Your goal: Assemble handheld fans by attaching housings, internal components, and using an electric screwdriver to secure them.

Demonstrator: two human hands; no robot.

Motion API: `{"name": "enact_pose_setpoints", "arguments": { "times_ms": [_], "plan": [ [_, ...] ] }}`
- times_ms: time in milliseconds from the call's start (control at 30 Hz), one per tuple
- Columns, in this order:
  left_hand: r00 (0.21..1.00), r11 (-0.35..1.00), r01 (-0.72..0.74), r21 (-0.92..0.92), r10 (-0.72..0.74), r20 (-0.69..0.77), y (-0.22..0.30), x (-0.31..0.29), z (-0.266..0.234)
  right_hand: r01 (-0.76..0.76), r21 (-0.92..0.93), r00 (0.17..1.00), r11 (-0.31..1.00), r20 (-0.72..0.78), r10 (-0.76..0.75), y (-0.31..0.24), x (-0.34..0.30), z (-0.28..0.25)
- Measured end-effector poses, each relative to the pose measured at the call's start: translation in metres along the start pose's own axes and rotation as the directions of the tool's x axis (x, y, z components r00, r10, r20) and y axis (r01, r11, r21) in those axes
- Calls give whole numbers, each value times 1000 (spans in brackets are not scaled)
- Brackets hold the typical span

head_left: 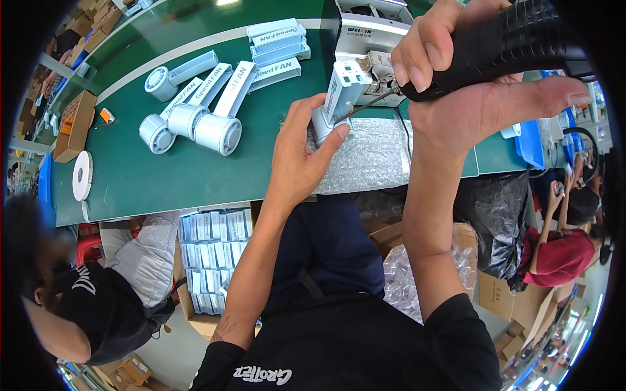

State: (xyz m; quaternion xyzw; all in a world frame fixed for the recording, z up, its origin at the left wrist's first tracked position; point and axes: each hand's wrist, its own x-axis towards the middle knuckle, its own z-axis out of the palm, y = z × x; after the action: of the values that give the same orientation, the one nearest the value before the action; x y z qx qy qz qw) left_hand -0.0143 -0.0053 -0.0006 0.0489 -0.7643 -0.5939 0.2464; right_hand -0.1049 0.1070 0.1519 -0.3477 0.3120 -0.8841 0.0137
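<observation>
Hands meet at the upper middle of the frame, over a sheet of bubble wrap (365, 156) laid on the green worktop (163, 176). Your left hand (297, 153) is closed around the lower end of a pale blue-white fan body (339, 91), thumb pressed against its front and fingers curled behind, holding it upright and slightly tilted on the wrap. Your right hand (469, 72) comes in from the upper right, fingers wrapped tight on the black grip of an electric screwdriver (502, 45); only the little finger sticks out straight toward the right edge. The screwdriver's thin bit (362, 107) slants down to the left and its tip touches the fan body just above your left thumb.

Behind the fan body, at the top centre, sits a light grey machine (368, 29) — its front reaches close to the screwdriver's nose. To the left of centre lie several more fan bodies (195, 111), round heads toward you, and above them a stack of flat fan boxes (277, 45). A white roll of tape (82, 174) lies near the left end of the worktop, with an open cardboard box (75, 124) above it.

Below the worktop edge, a carton of packed white boxes (212, 260) stands left of your lap. Another person in a black shirt (91, 300) bends at the lower left — a second, in red (561, 257), sits at the right.
</observation>
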Motion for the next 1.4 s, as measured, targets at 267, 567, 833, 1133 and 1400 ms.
{"name": "enact_pose_setpoints", "arguments": {
  "times_ms": [267,567,833,1133,1400],
  "plan": [
    [1000,1000,-16,14,16,4,-1,0,-2,22,89,1000,996,1,-23,-5,0,8],
    [999,999,-36,3,36,-10,-3,1,0,128,-89,992,988,21,-127,0,4,2],
    [1000,1000,-27,-9,27,-1,-4,1,0,63,23,998,998,-5,-63,5,4,3],
    [1000,999,-31,15,31,1,-1,0,0,73,19,997,997,13,-73,3,3,3],
    [1000,999,-29,21,29,-1,0,-1,-2,21,73,1000,997,-12,-20,6,2,1]
  ]
}}
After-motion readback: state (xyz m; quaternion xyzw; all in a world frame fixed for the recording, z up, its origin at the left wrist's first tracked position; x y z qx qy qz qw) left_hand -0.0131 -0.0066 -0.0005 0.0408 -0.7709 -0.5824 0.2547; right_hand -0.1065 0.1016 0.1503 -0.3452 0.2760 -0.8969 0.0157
